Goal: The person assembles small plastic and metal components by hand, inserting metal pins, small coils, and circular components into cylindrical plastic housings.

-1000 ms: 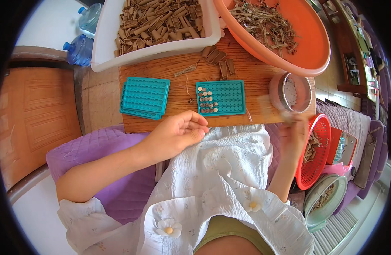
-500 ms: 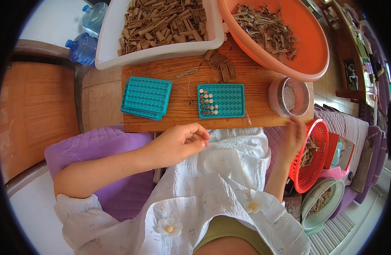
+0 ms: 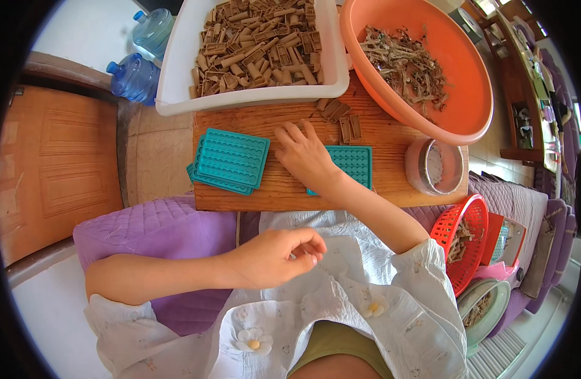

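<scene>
My right hand (image 3: pixel 303 155) is stretched over the table, palm down. Its fingers are apart, reaching where a small twisted strand lay, which is now hidden. Beneath that forearm, a teal tray with round wells (image 3: pixel 350 165) is partly covered, and the discs in it are out of sight. Left of the hand lies a stack of similar teal trays (image 3: pixel 233 158). Above my lap, my left hand (image 3: pixel 281 258) hangs with its fingers curled toward the thumb; whatever it may hold is hidden.
A white tub (image 3: pixel 167 95) of brown cardboard-like pieces and an orange basin (image 3: pixel 470 82) of dry, tangled scraps stand at the back. A few brown pieces (image 3: pixel 350 128) lie nearby. A clear jar (image 3: pixel 416 167) stands at the table's right; a red basket (image 3: pixel 451 278) sits beyond the edge.
My right hand has swung left from beside the jar to the middle of the table. My left hand stays curled but sits lower in view, and the whole scene has shifted slightly.
</scene>
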The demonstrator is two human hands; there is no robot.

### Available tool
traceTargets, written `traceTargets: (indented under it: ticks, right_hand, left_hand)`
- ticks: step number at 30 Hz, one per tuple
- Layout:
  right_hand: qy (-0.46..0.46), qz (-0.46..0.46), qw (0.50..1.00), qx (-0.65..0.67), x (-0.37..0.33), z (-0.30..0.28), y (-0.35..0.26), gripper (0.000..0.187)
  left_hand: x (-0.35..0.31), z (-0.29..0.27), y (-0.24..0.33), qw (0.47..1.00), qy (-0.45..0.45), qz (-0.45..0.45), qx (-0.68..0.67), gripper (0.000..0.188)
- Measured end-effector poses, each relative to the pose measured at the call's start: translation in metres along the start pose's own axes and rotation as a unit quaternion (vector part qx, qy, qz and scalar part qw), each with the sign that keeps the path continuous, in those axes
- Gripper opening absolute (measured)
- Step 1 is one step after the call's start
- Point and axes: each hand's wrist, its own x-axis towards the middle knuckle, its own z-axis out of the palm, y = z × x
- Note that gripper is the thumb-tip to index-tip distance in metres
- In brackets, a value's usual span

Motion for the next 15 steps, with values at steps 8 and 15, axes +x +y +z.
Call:
traceTargets:
  ticks: [8,15]
  right_hand:
    - [0.041,-0.045,0.985,0.159,0.005,-0.009,0.023,0.01]
    - [-0.024,0.123,0.822,0.555,0.0,-0.092,0.025,0.008]
  left_hand:
    - [-0.002,-0.006,0.002,0.995,0.081,0.044,-0.037,0.023]
    - [-0.006,-0.026,0.018,0.897,0.388,0.186,-0.104,0.049]
